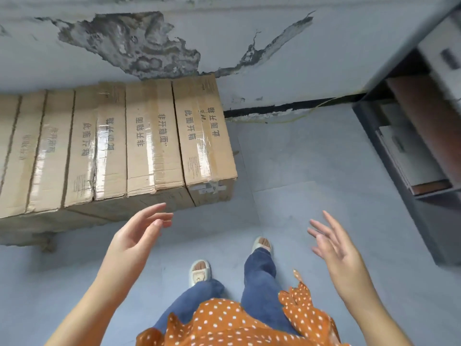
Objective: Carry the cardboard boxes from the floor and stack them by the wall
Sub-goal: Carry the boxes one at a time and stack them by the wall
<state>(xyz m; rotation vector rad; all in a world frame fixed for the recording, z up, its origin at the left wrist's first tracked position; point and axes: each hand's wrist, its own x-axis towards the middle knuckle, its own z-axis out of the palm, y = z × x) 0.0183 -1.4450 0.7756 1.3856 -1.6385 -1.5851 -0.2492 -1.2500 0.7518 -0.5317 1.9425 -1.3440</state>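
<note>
Several long brown cardboard boxes point(139, 143) lie side by side in a row against the peeling grey wall point(249, 46), taped along their tops and printed with dark characters. The rightmost box point(203, 136) ends the row. My left hand point(139, 233) hovers just in front of the row's near edge, fingers straight and spread, holding nothing. My right hand point(331, 243) is out to the right over bare floor, fingers spread, also holding nothing. Neither hand touches a box.
A dark metal shelf unit point(409, 151) with flat white and brown items stands at the right. Grey floor point(287, 186) stretches between the boxes and the shelf. My feet in pale slippers point(199, 270) stand on the floor below the hands.
</note>
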